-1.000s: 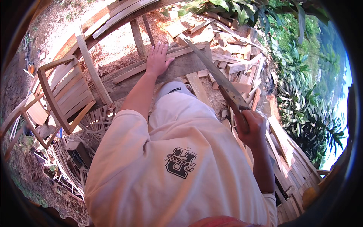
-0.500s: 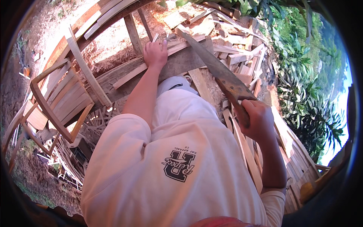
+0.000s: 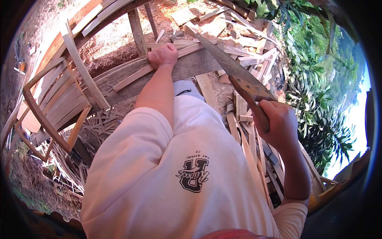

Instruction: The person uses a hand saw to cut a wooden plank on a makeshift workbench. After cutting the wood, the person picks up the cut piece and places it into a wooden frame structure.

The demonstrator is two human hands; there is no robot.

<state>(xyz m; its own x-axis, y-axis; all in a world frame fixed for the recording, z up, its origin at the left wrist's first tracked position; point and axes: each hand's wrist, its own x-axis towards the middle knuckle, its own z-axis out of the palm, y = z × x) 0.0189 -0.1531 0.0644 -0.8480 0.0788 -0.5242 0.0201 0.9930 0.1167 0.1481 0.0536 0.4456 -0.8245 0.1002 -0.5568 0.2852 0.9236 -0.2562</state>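
My right hand [image 3: 277, 121] is wrapped round the wooden handle of a handsaw [image 3: 234, 69]. The saw's rusty, tapering blade points up and left, its tip near the far end of a narrow wooden strip [image 3: 133, 79]. Whether the teeth touch the wood I cannot tell. My left hand [image 3: 164, 56] is closed over that strip and presses it down on a broad grey plank [image 3: 193, 65]. The fingers' undersides are hidden behind the fist. One of my legs, in pale trousers [image 3: 185, 88], is up against the plank's near side.
On the left stands a wooden chair-like frame [image 3: 45, 113] with a slatted panel, beside an upright curved board [image 3: 79, 59]. Offcuts [image 3: 254, 59] lie piled at the far right, before leafy plants [image 3: 314, 91]. Long boards [image 3: 254, 155] lie by my right side; thin sticks [image 3: 97, 129] are heaped left.
My left hand's fingers, stretched out before, have closed into a grip on the strip. The saw and my right hand have shifted slightly right and down in view.
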